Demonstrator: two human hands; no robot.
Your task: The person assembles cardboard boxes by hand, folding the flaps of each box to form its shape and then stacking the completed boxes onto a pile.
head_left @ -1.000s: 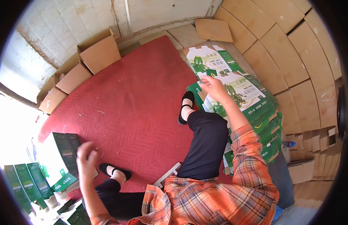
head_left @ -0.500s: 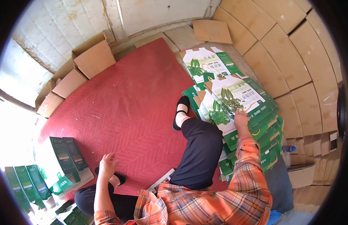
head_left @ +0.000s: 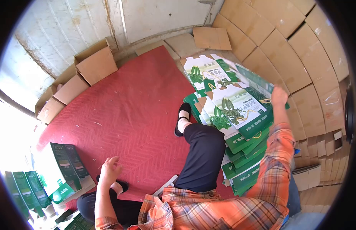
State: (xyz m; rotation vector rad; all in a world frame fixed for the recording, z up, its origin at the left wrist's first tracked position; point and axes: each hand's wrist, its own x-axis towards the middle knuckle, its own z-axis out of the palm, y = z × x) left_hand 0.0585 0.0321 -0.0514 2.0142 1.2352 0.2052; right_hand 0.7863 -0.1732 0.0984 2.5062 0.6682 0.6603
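My right hand (head_left: 279, 96) grips the edge of a flat green-and-white carton (head_left: 254, 79), which is raised and tilted at the right of the stack and partly blurred. Below and left of it lies a pile of flat printed cartons (head_left: 239, 109) with vegetable pictures and yellow cord handles. Another printed carton (head_left: 203, 69) lies behind the pile. Over the red mat, my left hand (head_left: 111, 168) is held with fingers apart and nothing in it.
A red mat (head_left: 124, 103) covers the floor. Standing green-and-white boxes (head_left: 57, 172) are at the lower left. Open brown boxes (head_left: 95, 65) line the back left wall, and stacked brown cartons (head_left: 285, 57) form a wall at the right.
My right hand has moved right and up from the top of the pile, lifting a flat carton that now tilts. My left hand has hardly moved. The view has shifted slightly.
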